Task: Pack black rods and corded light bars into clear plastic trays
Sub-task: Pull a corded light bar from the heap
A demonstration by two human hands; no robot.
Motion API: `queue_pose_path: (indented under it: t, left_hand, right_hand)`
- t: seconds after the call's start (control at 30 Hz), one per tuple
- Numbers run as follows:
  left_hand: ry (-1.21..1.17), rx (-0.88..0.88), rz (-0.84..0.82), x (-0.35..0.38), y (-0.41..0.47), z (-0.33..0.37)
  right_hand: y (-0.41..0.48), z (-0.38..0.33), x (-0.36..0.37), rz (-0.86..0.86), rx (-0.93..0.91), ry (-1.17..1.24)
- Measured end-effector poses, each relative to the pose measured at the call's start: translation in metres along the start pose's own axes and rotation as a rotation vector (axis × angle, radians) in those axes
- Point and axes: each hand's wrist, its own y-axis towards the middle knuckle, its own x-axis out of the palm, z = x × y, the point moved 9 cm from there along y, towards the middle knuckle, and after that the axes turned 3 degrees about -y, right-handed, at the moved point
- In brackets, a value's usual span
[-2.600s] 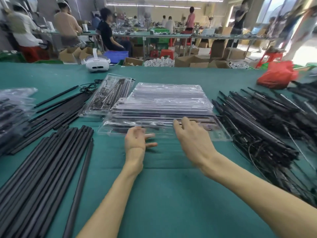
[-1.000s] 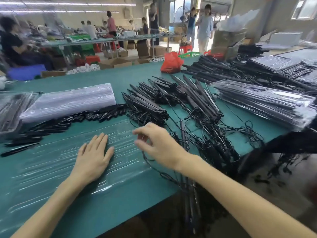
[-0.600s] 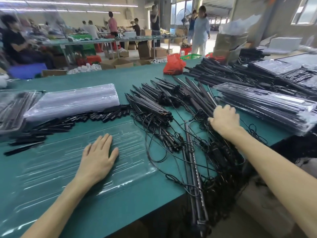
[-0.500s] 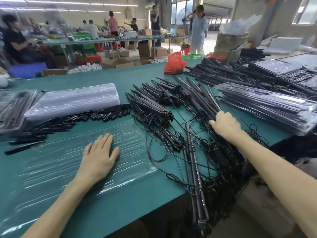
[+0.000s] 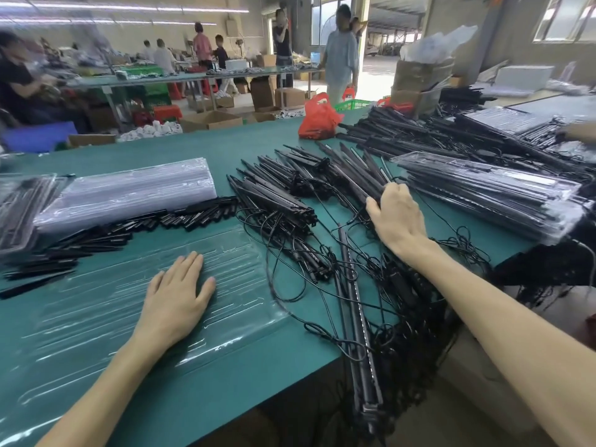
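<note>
An empty clear plastic tray (image 5: 96,311) lies flat on the green table in front of me. My left hand (image 5: 175,298) rests on it, palm down with straight fingers. A pile of black corded light bars (image 5: 322,185) spreads to the right, with tangled cords (image 5: 325,279) trailing to the table edge. My right hand (image 5: 395,217) reaches into that pile, its fingers curled round the near ends of some bars (image 5: 371,185). Short black rods (image 5: 135,227) lie in a row behind the tray.
A stack of empty clear trays (image 5: 129,191) sits behind the rods. Filled trays (image 5: 490,195) are piled at the right, another (image 5: 22,208) at the far left. A red bag (image 5: 317,119) lies farther back. One light bar (image 5: 358,333) hangs over the table's near edge.
I turned my head from the tray stack to the right. The right hand left the tray's corner, reached into the light bar pile and curled round bar ends. The left hand stayed flat.
</note>
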Motion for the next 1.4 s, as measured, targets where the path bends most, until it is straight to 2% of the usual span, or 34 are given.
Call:
queue_pose_path:
  t: [0.3, 0.43, 0.57, 0.67, 0.83, 0.9, 1.03, 1.2, 1.3, 1.4]
  left_hand:
    - [-0.013, 0.009, 0.014, -0.003, -0.002, 0.004]
    - [-0.084, 0.006, 0.083, -0.011, -0.008, 0.006]
    - [-0.323, -0.004, 0.249, -0.034, -0.02, 0.009]
    - [-0.305, 0.143, 0.405, -0.059, -0.029, 0.023]
    - [-0.051, 0.437, 0.387, -0.06, -0.042, 0.058]
    - [-0.029, 0.484, 0.426, -0.063, -0.046, 0.062]
    - [-0.074, 0.373, 0.442, -0.066, -0.046, 0.053]
    - [-0.124, 0.263, 0.587, -0.08, -0.05, 0.04]
    - [-0.091, 0.228, 0.569, -0.076, -0.048, 0.039]
    - [-0.055, 0.24, 0.48, -0.066, -0.044, 0.039]
  right_hand:
    - [-0.02, -0.078, -0.034, 0.004, -0.169, 0.364]
    - [-0.06, -0.129, -0.026, -0.194, -0.321, 0.487]
    - [-0.106, -0.16, 0.006, -0.436, -0.434, 0.441]
    - [-0.14, -0.168, 0.039, -0.611, -0.519, 0.362]
    - [-0.166, -0.168, 0.056, -0.734, -0.556, 0.51]
    - [-0.167, -0.168, 0.053, -0.726, -0.562, 0.538]
    - [-0.164, -0.154, 0.044, -0.656, -0.5, 0.554]
    - [-0.16, -0.115, 0.024, -0.417, -0.58, 0.159]
    - [-0.162, -0.084, 0.023, -0.401, -0.507, 0.142]
    - [-0.17, -0.077, 0.017, -0.321, -0.475, 0.206]
